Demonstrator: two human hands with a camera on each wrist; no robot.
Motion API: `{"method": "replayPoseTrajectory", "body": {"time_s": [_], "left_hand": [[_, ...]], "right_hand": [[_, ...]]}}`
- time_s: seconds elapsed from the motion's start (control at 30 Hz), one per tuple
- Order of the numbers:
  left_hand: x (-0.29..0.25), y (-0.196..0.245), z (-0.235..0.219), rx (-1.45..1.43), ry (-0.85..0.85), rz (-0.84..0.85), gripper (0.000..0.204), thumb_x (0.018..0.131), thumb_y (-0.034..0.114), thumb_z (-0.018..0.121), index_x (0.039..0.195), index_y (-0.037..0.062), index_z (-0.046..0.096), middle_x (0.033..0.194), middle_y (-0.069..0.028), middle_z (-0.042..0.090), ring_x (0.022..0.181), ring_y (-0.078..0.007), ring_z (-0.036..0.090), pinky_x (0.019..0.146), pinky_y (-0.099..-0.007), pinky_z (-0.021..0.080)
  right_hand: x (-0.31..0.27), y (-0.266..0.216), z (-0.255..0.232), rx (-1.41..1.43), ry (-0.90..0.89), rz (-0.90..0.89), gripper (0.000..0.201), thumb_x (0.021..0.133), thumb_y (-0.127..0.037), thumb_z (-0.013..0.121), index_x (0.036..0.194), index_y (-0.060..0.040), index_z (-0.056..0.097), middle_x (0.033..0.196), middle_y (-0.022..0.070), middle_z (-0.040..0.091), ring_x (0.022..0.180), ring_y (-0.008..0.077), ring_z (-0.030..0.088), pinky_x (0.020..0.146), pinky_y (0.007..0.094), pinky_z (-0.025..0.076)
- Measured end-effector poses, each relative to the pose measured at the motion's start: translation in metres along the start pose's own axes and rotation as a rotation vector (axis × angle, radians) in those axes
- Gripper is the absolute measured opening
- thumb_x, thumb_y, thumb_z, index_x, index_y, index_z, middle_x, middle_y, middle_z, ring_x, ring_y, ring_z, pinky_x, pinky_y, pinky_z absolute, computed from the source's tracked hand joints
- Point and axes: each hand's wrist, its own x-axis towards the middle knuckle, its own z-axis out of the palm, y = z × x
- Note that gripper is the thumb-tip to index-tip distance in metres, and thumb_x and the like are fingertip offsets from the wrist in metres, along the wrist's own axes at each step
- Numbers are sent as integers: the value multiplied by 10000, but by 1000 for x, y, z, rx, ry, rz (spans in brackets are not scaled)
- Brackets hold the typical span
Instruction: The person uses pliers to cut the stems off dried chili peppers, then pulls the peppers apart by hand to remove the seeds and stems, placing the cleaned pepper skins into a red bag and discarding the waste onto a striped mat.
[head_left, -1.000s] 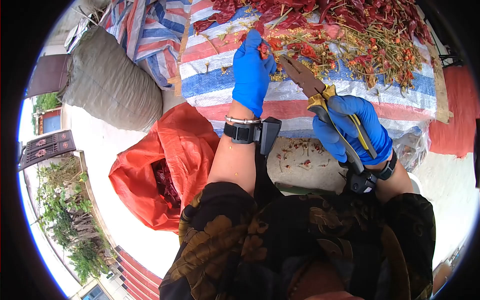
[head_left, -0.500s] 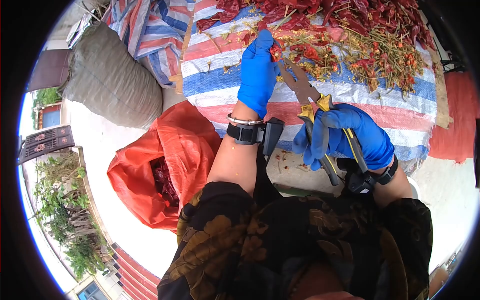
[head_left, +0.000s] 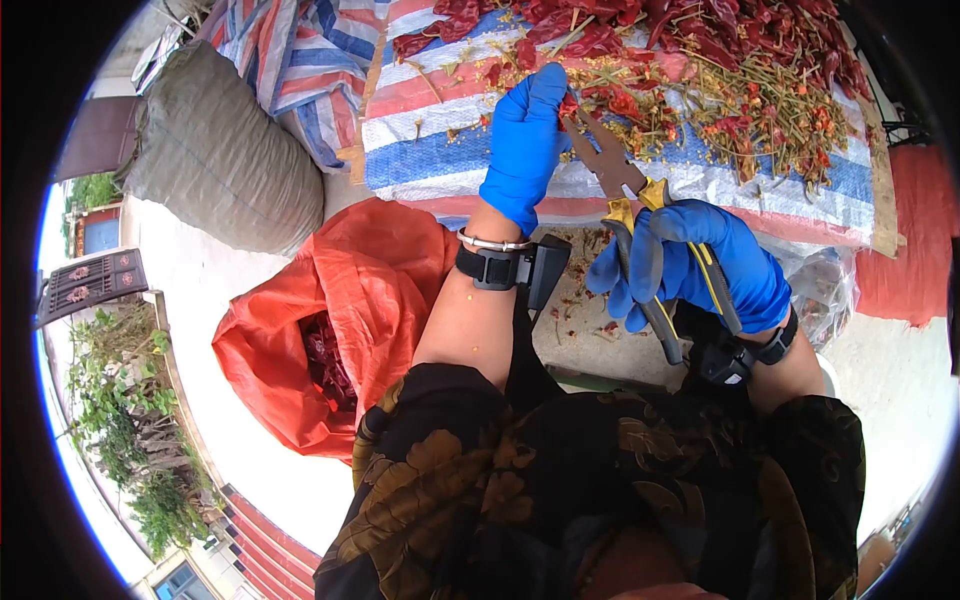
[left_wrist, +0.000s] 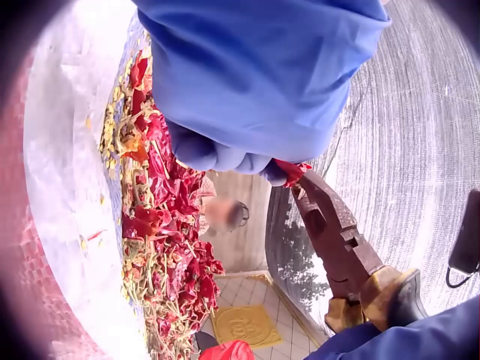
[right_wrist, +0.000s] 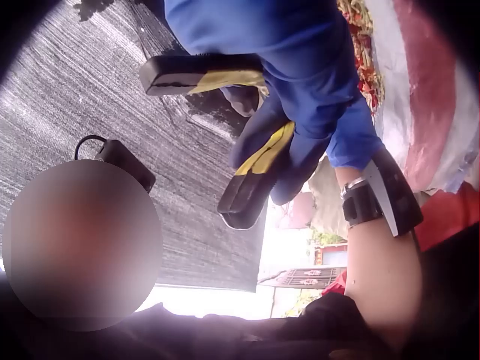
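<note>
**Pinching a chili at the plier tips**

Holding a small red chili (head_left: 568, 103) up above the striped tarp (head_left: 440, 150), just at the nose of the pliers (head_left: 612, 170). Pinching it between curled fingers (left_wrist: 217, 157) of the gloved left hand (head_left: 522, 150), with the red flesh peeking out beside the fingertips in the left wrist view. Touching the chili with the plier tips, metal nose pointing up and away from the body. Gripping the yellow-and-black handles with the gloved right hand (head_left: 700, 262), fingers (right_wrist: 300, 150) wrapping round them, handles spreading somewhat apart in the right wrist view. Lying across the far part of the tarp, a heap of dried red chilies (head_left: 700, 30) and, nearer, a scatter of cut stems and seeds (head_left: 760, 120). Sagging open to the left of the left forearm, an orange bag (head_left: 340, 320) holding dark red chilies. Standing beyond it, a grey sack (head_left: 215, 160). Showing below the tarp edge, a bare surface (head_left: 590, 320) speckled with chili scraps.
</note>
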Motion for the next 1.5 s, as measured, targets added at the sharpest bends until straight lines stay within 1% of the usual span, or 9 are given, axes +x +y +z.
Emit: {"method": "replayPoseTrajectory", "body": {"time_s": [0.33,0.53,0.63,0.8,0.93,1.13,1.27,1.37,1.5], "left_hand": [[-1,-5,5,-11,31,87,236,862,308,564,783,88,599,686,55,534,591,-39,433,506,-200,350],[-1,-5,-1,62,9,161,268,871,336,542,817,80,599,666,55,512,566,-39,415,504,-206,356],[-1,-3,1,88,11,179,282,870,353,537,788,89,587,651,56,499,550,-41,402,477,-218,346],[9,2,-7,-29,217,-50,222,851,307,569,789,94,581,682,28,532,617,-77,478,553,-214,386],[6,9,2,-62,297,-42,236,850,318,568,772,97,552,663,16,515,568,-90,459,500,-228,356],[10,4,0,-165,209,-214,393,841,496,503,786,107,496,608,6,401,484,-93,326,471,-240,273],[6,3,-7,-160,-22,-124,498,819,597,437,861,102,479,615,29,336,492,-90,284,490,-251,255],[6,1,-7,-72,-50,-80,164,836,227,597,857,90,510,614,32,397,501,-78,330,481,-249,288],[6,-4,-4,37,-45,-91,165,863,219,560,917,66,530,623,19,423,506,-77,356,485,-247,306]], "right_hand": [[1,-1,1,108,-5,66,456,855,-324,419,659,57,573,895,273,575,715,346,624,603,414,532],[3,5,-1,88,120,-11,435,863,-335,414,515,-74,436,671,153,508,486,222,528,434,312,453],[1,4,-7,117,-14,-5,374,862,-292,458,582,-46,485,730,155,583,534,230,565,490,316,483],[-4,2,-7,82,-14,-71,389,863,-295,455,567,-44,484,687,163,555,523,225,545,467,308,464],[-5,-1,1,60,-69,-74,387,859,-285,455,568,-35,496,679,168,545,537,227,548,469,309,458],[1,-5,1,-46,122,-164,417,834,-328,454,524,-54,505,611,139,512,520,213,541,488,267,448],[-11,-29,-23,-827,493,-392,313,818,-272,521,672,3,550,700,128,557,637,237,569,576,322,441],[-22,-46,-64,-1393,813,-575,256,804,-231,546,738,16,540,753,163,566,666,300,565,599,376,438],[-50,-80,-96,-1683,1314,-627,214,771,-208,567,754,3,536,722,189,528,680,359,540,588,401,418]]}}
